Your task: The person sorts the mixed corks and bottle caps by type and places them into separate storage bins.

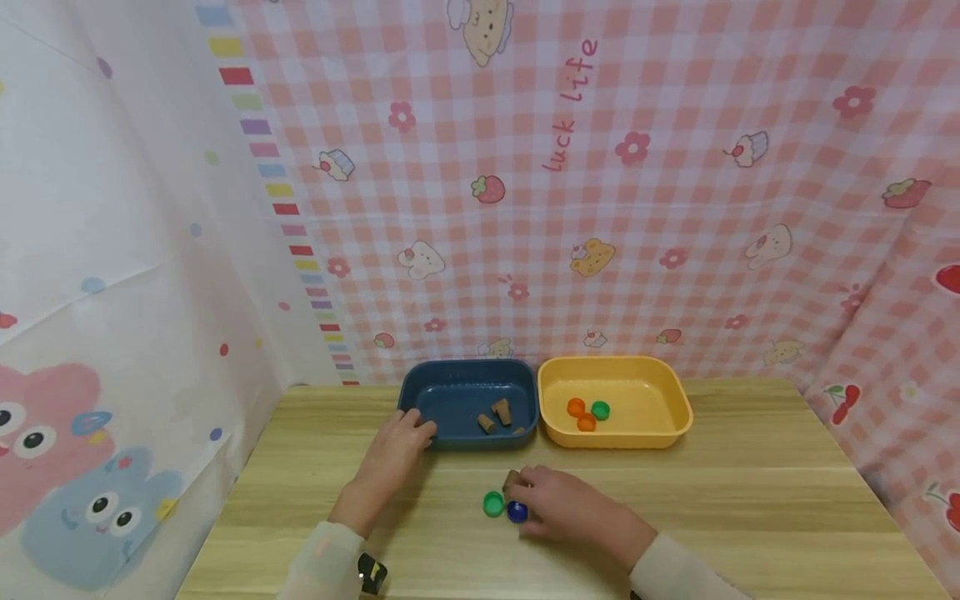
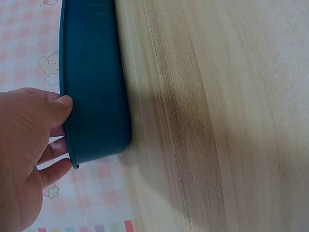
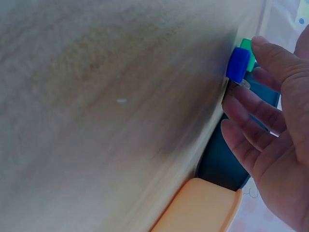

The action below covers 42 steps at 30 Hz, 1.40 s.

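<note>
My left hand [image 1: 393, 452] grips the left end of the dark blue tray [image 1: 456, 442]; in the left wrist view its thumb lies over the tray's wall [image 2: 94, 87]. My right hand [image 1: 573, 507] is at the table with thumb and fingers apart around a blue cap [image 1: 517, 512] and a brown cork piece [image 1: 512, 480]. Just left of the blue cap lies a green cap [image 1: 492, 503]. In the right wrist view, the fingertips partly hide the cork beside the blue cap [image 3: 238, 65]; whether they touch it I cannot tell.
Several cork pieces [image 1: 502, 411] lie in the blue tray's right part. Against its right side stands a yellow tray [image 1: 637, 441] with two orange caps [image 1: 587, 422] and a green cap [image 1: 601, 410]. A checked cloth [image 1: 675, 208] hangs behind the wooden table [image 1: 757, 492].
</note>
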Motion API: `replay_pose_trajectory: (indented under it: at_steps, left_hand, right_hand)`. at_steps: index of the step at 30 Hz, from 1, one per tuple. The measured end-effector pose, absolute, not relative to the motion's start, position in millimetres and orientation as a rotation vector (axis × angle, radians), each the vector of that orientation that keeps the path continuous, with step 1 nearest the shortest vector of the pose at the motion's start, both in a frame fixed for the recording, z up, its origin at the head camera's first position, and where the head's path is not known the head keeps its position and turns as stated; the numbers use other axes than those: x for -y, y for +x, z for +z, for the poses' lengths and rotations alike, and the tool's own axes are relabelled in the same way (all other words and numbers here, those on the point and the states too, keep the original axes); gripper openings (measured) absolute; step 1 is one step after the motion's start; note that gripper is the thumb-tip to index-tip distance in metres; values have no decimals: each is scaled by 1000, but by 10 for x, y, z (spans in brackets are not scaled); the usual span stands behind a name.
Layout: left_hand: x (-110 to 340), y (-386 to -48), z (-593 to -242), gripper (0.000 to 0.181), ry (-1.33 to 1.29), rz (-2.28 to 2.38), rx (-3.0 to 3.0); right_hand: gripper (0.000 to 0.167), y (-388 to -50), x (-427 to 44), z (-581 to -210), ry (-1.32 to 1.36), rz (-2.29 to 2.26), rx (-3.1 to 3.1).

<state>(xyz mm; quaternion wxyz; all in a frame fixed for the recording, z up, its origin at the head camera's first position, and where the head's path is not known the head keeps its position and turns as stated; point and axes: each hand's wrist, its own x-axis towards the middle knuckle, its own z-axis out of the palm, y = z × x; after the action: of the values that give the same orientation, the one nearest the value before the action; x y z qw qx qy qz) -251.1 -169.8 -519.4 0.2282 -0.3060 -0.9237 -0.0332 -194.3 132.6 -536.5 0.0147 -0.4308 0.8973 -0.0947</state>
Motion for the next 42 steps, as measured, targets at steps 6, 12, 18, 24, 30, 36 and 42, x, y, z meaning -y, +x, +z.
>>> replay_pose_trajectory:
  at_steps: [6,12,18,24,30,36,42]
  left_hand:
    - [1704,-2512,-5194,14,-853,-99,2527]
    - [1707,-2521,-5203,14,-855,-102,2533]
    - [1707,-2520,-5204,13,-854,-107,2534]
    - [1706,-2521,-5205,13,-849,-101,2549]
    - [1701,-2516,-5197,13,-846,-99,2546]
    - [1707,-2520,-5208,14,-850,-104,2539]
    - [1712,-2530,-5221,16,-859,-110,2513]
  right_hand:
    - [37,-1922,-1296,-5355,-1313,-287,-2790]
    - [35,-1924,-1284,-5389,-1305,-276,-2798]
    - [34,-1929,-1271,-5416,-1318,-270,-2803]
    - [31,-1919,-1252,-5395,-1305,-247,-2801]
    - [29,-1933,-1244,-5389,-1295,-239,-2795]
    - [28,-1947,-1239,-5409,-1273,-258,-2778]
    - [28,-1948,-1232,-5404,-1274,-285,-2760]
